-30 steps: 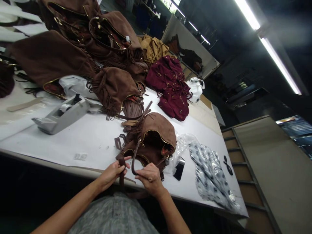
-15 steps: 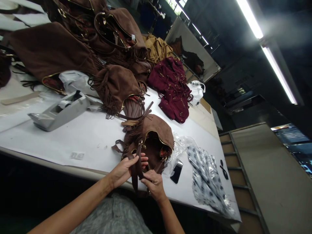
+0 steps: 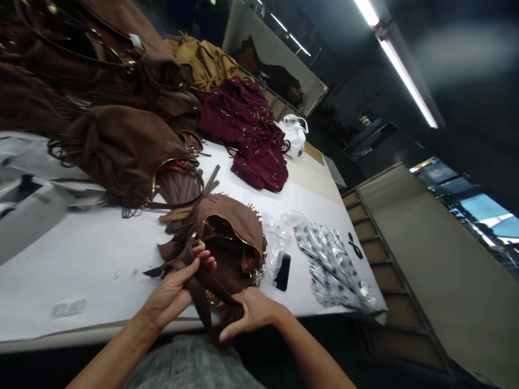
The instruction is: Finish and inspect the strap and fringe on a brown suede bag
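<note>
A brown suede handbag [image 3: 239, 216] with fringe lies at the table's front edge, its gold-zipped mouth gaping toward me. My left hand [image 3: 178, 286] pinches its brown strap [image 3: 221, 289] close to the gold ring at the left side of the bag. Lower down, my right hand [image 3: 251, 313] has its fingers round the other part of the strap, thumb spread along the near side; the fingertips are partly hidden. Loose brown strips [image 3: 172, 251] hang off the bag's left side.
Other brown fringed bags [image 3: 130, 148] are piled at left, behind a grey tape dispenser [image 3: 32, 216]. Burgundy bags [image 3: 259, 162] and tan bags [image 3: 206, 59] lie farther back. To the right are a phone [image 3: 284, 273], patterned plastic bags [image 3: 328, 265] and a black item [image 3: 355, 246].
The view has swung right, so things on the table sit farther left. My hands have moved apart along the strap, the right one lower with its thumb spread.
</note>
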`<move>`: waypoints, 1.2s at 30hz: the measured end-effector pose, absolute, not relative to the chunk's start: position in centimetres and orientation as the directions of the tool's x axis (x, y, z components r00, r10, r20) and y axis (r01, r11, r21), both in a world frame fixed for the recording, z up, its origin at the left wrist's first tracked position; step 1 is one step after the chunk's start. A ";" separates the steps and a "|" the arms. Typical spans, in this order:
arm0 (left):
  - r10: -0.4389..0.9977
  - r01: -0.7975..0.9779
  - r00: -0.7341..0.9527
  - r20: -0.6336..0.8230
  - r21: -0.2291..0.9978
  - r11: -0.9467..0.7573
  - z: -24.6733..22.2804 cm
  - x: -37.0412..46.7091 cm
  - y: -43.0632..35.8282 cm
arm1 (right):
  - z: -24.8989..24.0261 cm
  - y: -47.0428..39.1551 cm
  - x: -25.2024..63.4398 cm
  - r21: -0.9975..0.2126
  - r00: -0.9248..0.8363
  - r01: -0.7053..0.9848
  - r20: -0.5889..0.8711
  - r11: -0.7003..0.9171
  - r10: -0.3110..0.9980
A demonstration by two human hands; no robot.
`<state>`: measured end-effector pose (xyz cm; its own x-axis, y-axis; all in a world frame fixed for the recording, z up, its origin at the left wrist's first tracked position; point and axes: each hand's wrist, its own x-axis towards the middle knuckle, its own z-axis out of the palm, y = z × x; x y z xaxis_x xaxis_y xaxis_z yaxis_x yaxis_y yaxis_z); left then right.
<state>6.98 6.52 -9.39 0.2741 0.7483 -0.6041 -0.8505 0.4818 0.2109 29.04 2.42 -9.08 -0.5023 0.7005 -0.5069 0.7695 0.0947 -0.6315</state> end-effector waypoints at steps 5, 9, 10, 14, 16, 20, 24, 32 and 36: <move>0.714 -0.912 0.217 -0.666 0.122 0.391 -6.9 8.0 9.3 | -11.5 1.1 26.6 -0.610 -0.504 0.737 -0.210 0.291 0.838; 0.714 -0.944 0.211 -0.667 0.050 0.326 -5.7 8.6 10.7 | -15.3 0.2 25.6 -0.539 -0.306 0.800 0.012 0.264 0.952; 0.736 -0.950 0.203 -0.645 0.052 0.308 -5.4 8.5 11.1 | -15.5 0.4 25.8 -0.536 -0.277 0.802 0.056 0.262 0.959; 0.849 -0.976 0.104 -0.518 0.111 0.187 -3.6 7.8 13.4 | -13.4 2.9 28.2 -0.561 -0.225 0.780 0.160 0.276 0.961; 0.858 -0.981 0.035 -0.512 0.148 0.129 -2.4 7.7 14.6 | -11.7 4.3 29.9 -0.572 -0.241 0.771 0.142 0.278 0.960; 0.838 -0.970 -0.047 -0.544 0.226 0.093 -0.5 8.2 16.4 | -9.6 6.0 32.9 -0.597 -0.337 0.752 0.019 0.281 0.941; 0.850 -0.964 -0.088 -0.519 0.260 0.059 -0.1 8.4 17.1 | -9.1 6.7 35.1 -0.647 -0.426 0.704 -0.054 0.293 0.903; 0.840 -0.959 -0.099 -0.534 0.276 0.062 -0.4 8.0 17.1 | -10.8 6.4 35.6 -0.677 -0.454 0.670 -0.050 0.304 0.890; 0.836 -0.970 -0.065 -0.544 0.233 0.076 -0.7 7.9 16.7 | -10.1 6.2 35.5 -0.665 -0.457 0.672 -0.027 0.325 0.889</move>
